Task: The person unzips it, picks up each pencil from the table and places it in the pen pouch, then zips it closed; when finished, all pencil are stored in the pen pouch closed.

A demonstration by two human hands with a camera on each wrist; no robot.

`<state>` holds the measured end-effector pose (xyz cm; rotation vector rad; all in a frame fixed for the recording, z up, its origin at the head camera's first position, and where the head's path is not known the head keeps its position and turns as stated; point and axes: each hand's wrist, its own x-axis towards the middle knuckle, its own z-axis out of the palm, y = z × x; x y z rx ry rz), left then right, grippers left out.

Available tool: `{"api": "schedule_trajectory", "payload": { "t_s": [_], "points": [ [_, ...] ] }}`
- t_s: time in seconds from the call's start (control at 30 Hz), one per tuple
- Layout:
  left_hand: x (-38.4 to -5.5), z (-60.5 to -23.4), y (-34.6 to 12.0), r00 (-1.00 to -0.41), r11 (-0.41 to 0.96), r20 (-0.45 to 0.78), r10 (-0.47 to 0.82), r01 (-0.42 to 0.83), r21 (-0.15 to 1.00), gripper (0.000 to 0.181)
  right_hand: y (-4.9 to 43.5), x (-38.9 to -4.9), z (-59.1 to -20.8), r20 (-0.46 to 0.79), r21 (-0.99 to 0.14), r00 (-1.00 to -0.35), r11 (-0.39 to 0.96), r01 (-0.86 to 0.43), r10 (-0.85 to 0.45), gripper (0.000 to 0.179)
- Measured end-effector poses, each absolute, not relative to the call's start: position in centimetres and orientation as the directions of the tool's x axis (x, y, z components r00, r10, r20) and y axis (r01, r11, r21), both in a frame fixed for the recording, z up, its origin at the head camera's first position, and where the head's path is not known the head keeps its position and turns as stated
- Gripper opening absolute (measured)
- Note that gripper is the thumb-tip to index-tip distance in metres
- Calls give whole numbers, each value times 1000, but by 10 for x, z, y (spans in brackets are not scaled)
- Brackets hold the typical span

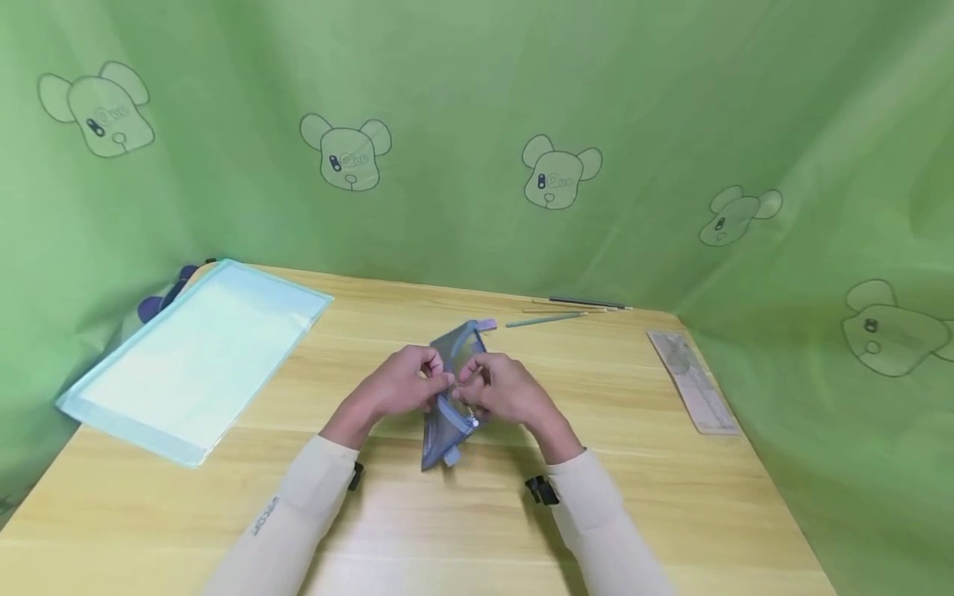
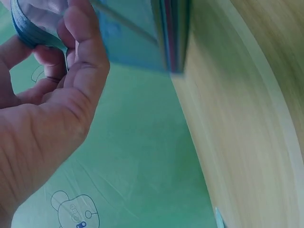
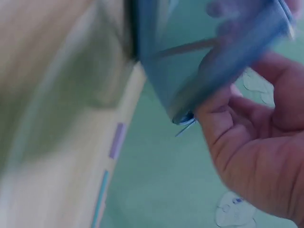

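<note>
A blue translucent mesh zipper pouch (image 1: 442, 439) is held just above the table between both hands. My left hand (image 1: 402, 382) pinches one edge of its zipped opening. The other edge is held by the thumb and fingers of my right hand (image 1: 510, 391), close to the zipper. In the left wrist view, thin stick-like items show through the pouch (image 2: 128, 40); their kind is unclear. The right wrist view has the pouch (image 3: 159, 76) blurred, with one slim stick inside. Fingertips partly hide the opening. A small purple block (image 1: 486, 324) lies just beyond the pouch.
A blue-green pencil (image 1: 547, 319) and several thin dark and light sticks (image 1: 589, 303) lie toward the back edge. A flat clear packet (image 1: 693, 381) lies at the right edge. A large light-blue document bag (image 1: 201, 348) covers the left. Green curtain surrounds the table.
</note>
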<state>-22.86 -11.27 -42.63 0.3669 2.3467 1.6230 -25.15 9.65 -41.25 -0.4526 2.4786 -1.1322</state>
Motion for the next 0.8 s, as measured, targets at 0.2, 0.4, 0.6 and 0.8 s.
{"api": "schedule_trajectory", "payload": {
  "t_s": [0.2, 0.4, 0.6, 0.8],
  "points": [
    [-230, -427, -117, -925, 345, -69, 374, 70, 936, 21, 97, -251, -409, -286, -799, -806, 593, -97, -518, 19],
    [-231, -429, -120, -907, 328, -85, 412, 61, 943, 22, 92, -254, -418, -222, -789, -853, 601, -128, -473, 14],
    [-233, -427, -122, -917, 378, -61, 395, 102, 920, 21, 101, -262, -415, -65, -765, -920, 612, -202, -386, 9],
    [-234, -426, -127, -925, 428, -58, 376, 118, 896, 24, 135, -302, -433, 43, -684, -964, 696, -219, -261, 11]
  ]
}}
